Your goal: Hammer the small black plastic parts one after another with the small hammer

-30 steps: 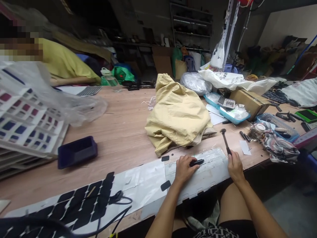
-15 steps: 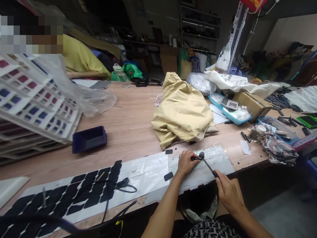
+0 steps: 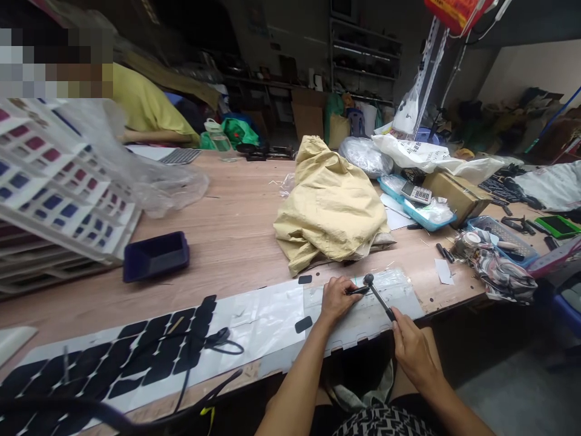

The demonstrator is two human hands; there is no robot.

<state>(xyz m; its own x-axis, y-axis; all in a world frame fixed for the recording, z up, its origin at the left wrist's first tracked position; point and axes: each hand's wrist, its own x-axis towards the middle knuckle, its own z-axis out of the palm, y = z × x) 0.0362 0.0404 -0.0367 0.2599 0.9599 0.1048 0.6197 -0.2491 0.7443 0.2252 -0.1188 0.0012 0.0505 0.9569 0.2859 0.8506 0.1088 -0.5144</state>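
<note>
My left hand is closed on a small black part, pressing it against a clear plastic sheet near the front edge of the wooden table. My right hand grips the handle of a small hammer. The hammer's round head hangs just above the tip of the black part. Beside my left wrist, small black patches lie on a long white strip.
A crumpled yellow cloth lies behind my hands. A dark blue tray and stacked sample cards are on the left. Black patches and a cable cover the strip's left end. Boxes, a calculator and baskets crowd the right side.
The hammer swung down from upright beside the sheet onto the black part, then lifted slightly. My right hand dropped toward the table edge. The view shifted a little.
</note>
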